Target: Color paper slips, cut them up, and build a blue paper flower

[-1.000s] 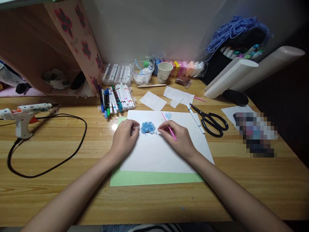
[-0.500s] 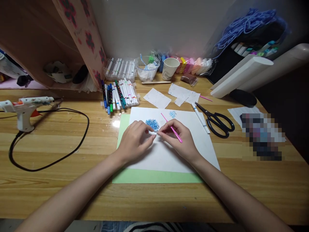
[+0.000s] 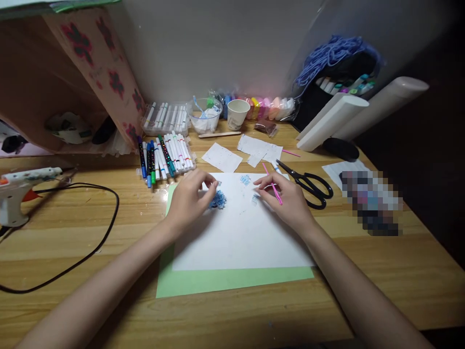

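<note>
My left hand (image 3: 189,198) is above the left part of a white sheet of paper (image 3: 240,247), thumb and fingertips pinched together. Whatever sits in that pinch is too small to make out. Beside the thumb lies a cluster of small blue bits (image 3: 218,200), partly covered by the hand. My right hand (image 3: 290,198) is over the sheet's right side, with a thin pink tool (image 3: 274,185), thicker at its lower end, held slantwise between curled fingers. Pale blue marks (image 3: 245,180) show on the paper between the hands. A green sheet (image 3: 232,283) lies underneath.
Black scissors (image 3: 308,186) and a white marker (image 3: 275,167) are right of the paper. Behind are paper scraps (image 3: 222,157), several markers (image 3: 178,150), a plastic bowl (image 3: 205,118) and a paper cup (image 3: 238,114). A glue gun (image 3: 18,194) with its cord is left.
My hands, which met over the blue cluster, have moved apart, the right one going rightward with the pink tool. The camera view has also shifted. More blue marks on the paper are now uncovered.
</note>
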Tool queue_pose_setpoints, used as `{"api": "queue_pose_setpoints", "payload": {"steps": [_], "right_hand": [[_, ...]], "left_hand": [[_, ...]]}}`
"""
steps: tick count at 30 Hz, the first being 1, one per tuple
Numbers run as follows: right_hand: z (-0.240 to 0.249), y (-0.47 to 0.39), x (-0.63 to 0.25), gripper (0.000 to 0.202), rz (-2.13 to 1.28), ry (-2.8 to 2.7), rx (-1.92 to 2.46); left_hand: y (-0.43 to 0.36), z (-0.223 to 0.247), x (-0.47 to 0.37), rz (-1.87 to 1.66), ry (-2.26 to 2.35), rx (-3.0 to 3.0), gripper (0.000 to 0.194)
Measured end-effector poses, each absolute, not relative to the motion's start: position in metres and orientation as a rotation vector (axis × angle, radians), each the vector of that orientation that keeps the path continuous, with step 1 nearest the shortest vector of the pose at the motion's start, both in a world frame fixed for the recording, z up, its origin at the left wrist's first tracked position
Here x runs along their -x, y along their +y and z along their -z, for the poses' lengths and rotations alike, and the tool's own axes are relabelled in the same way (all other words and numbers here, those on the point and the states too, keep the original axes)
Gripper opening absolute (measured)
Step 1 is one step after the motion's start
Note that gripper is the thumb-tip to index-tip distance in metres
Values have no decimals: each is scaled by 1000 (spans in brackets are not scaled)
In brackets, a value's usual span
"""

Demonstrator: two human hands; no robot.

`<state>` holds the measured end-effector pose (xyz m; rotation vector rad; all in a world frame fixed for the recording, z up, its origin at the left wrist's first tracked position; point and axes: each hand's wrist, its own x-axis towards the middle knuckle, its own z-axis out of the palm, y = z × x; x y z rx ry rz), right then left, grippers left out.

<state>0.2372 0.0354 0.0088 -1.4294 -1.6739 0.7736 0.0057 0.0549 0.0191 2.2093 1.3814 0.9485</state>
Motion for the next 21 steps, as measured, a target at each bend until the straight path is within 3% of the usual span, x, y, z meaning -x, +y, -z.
{"api": "queue_pose_setpoints", "payload": {"steps": [6,11,16,21], "right_hand": [[-2,42,-261,11,-900,-1780,1495],[-1,41,-253,14,-917,-1766,1476],[-17,37,-248,19,-1084,-1580,1252],[-24,35,-244,24,-1055,-1434,1169]], "left_hand": [[102,-19,-23,-568,1625,-2397,15],[84,-29,-42,-639,1541,-2362,18],[56,-29,-67,-481,1226,-2174,25],[54,-27,-74,-559,1148,-1936,20]]}}
